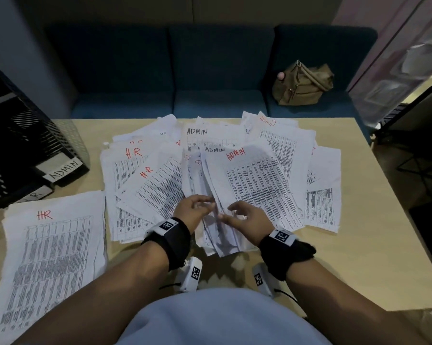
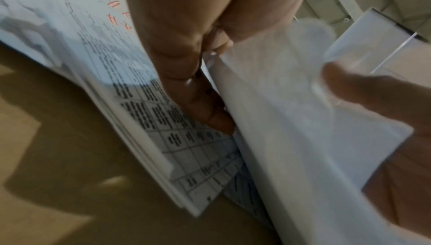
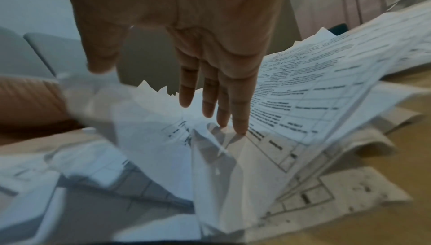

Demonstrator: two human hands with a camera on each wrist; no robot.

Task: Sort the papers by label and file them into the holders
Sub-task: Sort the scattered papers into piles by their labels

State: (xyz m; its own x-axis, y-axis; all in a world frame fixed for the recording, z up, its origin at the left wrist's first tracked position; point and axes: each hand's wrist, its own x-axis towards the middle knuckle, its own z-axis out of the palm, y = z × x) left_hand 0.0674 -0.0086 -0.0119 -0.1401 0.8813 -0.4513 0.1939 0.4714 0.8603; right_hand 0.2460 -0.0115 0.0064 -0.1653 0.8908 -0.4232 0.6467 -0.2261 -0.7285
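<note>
Sorting under way, filing not yet begun

Papers (image 1: 235, 175) lie fanned across the table (image 1: 374, 257), marked HR toward the left and ADMIN in the middle and right. One HR stack (image 1: 53, 245) already sits apart at the near left, beside the black holders (image 1: 23, 145), whose tags read ADMIN and HR. Judging by this, the step in hand is separating sheets by label.

Left hand (image 1: 193, 207) has its fingers (image 2: 186, 64) curled in between sheets at the near edge of the fan, gripping a raised sheaf. Right hand (image 1: 247, 216) is loosely spread; its fingers (image 3: 238, 105) are nearly straight, tips resting on a printed sheet, holding nothing.

Next move likely calls for reading the label on the lifted sheets, then laying them on the matching stack. Thin, overlapping pages could slip or drag neighbours along.
</note>
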